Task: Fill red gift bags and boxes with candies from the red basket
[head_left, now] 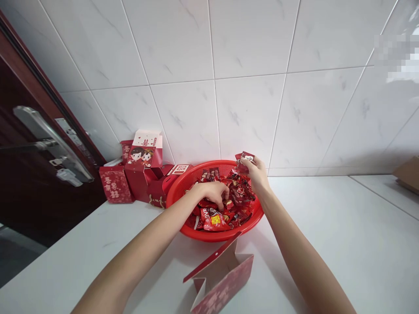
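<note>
A red plastic basket point(212, 237) full of red-wrapped candies point(240, 192) sits on the white table. My left hand point(216, 193) reaches into it, fingers curled down among the candies; what they grip, if anything, is hidden. Over the basket's back right rim, my right hand point(255, 172) pinches a dark red candy packet point(244, 161) with a white label. A larger red packet with yellow print point(214, 219) lies at the basket's front. Nearer to me an open red paper box point(225, 285) stands with its mouth up, touched by neither hand.
Several red gift boxes point(144, 174) are stacked at the left behind the basket. A dark door with a metal handle point(54, 141) is at the far left. A tiled wall point(248, 117) rises behind the table point(321, 218). A brown cardboard box point(409, 174) is at the right edge.
</note>
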A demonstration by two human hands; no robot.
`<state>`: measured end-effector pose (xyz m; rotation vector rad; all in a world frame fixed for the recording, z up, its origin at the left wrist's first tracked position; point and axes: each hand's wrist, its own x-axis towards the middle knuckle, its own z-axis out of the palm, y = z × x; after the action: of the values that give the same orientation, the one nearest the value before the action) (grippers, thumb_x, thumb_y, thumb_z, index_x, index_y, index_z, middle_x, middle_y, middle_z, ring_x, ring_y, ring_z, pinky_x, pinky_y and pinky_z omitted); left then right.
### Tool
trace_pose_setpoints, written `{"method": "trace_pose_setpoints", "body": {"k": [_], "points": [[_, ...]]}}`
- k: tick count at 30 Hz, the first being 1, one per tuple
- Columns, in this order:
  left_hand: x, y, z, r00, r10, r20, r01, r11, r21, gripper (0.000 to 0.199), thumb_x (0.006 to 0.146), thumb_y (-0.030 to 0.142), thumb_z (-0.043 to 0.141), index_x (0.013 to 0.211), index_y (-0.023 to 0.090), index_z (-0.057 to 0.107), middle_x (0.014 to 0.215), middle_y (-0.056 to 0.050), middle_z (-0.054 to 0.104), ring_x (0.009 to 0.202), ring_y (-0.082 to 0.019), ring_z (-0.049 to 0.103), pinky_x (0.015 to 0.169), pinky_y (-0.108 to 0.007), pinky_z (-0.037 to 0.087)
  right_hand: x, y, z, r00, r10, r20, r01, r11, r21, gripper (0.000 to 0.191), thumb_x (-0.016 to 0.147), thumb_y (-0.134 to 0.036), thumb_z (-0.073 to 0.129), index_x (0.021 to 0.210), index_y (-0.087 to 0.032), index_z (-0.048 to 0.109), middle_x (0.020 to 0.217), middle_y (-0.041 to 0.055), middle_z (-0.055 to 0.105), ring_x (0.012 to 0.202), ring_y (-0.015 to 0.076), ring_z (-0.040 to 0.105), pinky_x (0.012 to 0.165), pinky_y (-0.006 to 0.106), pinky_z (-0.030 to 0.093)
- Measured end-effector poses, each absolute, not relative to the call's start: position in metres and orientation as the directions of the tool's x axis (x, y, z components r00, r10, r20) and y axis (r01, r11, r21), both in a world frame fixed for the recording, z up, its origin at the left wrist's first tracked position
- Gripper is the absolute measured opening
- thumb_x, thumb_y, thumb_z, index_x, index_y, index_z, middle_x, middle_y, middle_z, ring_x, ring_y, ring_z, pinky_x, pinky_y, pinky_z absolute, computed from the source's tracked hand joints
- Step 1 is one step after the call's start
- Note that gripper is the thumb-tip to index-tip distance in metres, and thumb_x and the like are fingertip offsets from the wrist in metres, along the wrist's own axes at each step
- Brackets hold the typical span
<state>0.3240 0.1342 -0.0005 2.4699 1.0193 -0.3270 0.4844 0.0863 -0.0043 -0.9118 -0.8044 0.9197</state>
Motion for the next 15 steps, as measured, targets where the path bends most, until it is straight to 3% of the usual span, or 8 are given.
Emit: {"method": "trace_pose_setpoints", "body": {"k": [3, 8, 10, 12, 15], "points": [[0.324, 0.133, 0.001, 0.681, 0.612, -0.402, 0.729, -0.618, 0.295, 0.038, 0.052, 0.024, 0.087, 0.086, 0.022, 0.071, 0.073, 0.004, 0.072, 0.069, -0.018, 0.067, 0.057, -0.023, 0.044, 0.485, 0.086, -0.004, 0.390, 0.903, 0.179, -0.303, 0.309, -0.902, 0.022, 0.069, -0.035, 0.075, 0.083, -0.020, 0.066, 0.081, 0.0026, 0.072, 0.077, 0.0185, 0.069, 0.072, 0.034, 0.059], [0.323, 0.131, 0.006, 0.690, 0.588, -0.421, 0.718, -0.629, 0.298, 0.083, 0.046, 0.028, 0.089, 0.127, 0.026, 0.069, 0.093, 0.001, 0.077, 0.086, -0.024, 0.071, 0.068, -0.025, 0.050, 0.484, 0.087, -0.004, 0.387, 0.901, 0.195, -0.287, 0.318, -0.904, 0.023, 0.069, -0.036, 0.075, 0.082, -0.020, 0.065, 0.082, 0.0027, 0.072, 0.077, 0.0183, 0.069, 0.072, 0.033, 0.059], [0.324, 0.130, 0.007, 0.686, 0.581, -0.439, 0.717, -0.643, 0.269, 0.090, 0.047, 0.032, 0.088, 0.135, 0.028, 0.066, 0.100, 0.000, 0.077, 0.091, -0.026, 0.071, 0.074, -0.026, 0.051, 0.484, 0.086, -0.004, 0.394, 0.899, 0.191, -0.289, 0.318, -0.903, 0.023, 0.069, -0.036, 0.075, 0.081, -0.020, 0.065, 0.081, 0.0026, 0.072, 0.076, 0.0182, 0.069, 0.071, 0.033, 0.059], [0.327, 0.128, 0.009, 0.665, 0.572, -0.480, 0.726, -0.646, 0.236, 0.085, 0.052, 0.037, 0.086, 0.135, 0.030, 0.067, 0.101, 0.000, 0.078, 0.092, -0.026, 0.070, 0.077, -0.026, 0.051, 0.484, 0.086, -0.003, 0.397, 0.899, 0.184, -0.296, 0.315, -0.902, 0.022, 0.068, -0.035, 0.075, 0.081, -0.020, 0.065, 0.080, 0.0023, 0.072, 0.076, 0.0182, 0.069, 0.070, 0.033, 0.059], [0.332, 0.123, 0.009, 0.645, 0.581, -0.497, 0.746, -0.621, 0.242, 0.055, 0.065, 0.048, 0.078, 0.118, 0.034, 0.077, 0.102, 0.001, 0.078, 0.093, -0.026, 0.069, 0.079, -0.028, 0.050, 0.484, 0.086, -0.003, 0.389, 0.903, 0.185, -0.294, 0.312, -0.904, 0.023, 0.068, -0.035, 0.075, 0.082, -0.020, 0.066, 0.080, 0.0022, 0.072, 0.076, 0.0185, 0.069, 0.071, 0.033, 0.059]]}}
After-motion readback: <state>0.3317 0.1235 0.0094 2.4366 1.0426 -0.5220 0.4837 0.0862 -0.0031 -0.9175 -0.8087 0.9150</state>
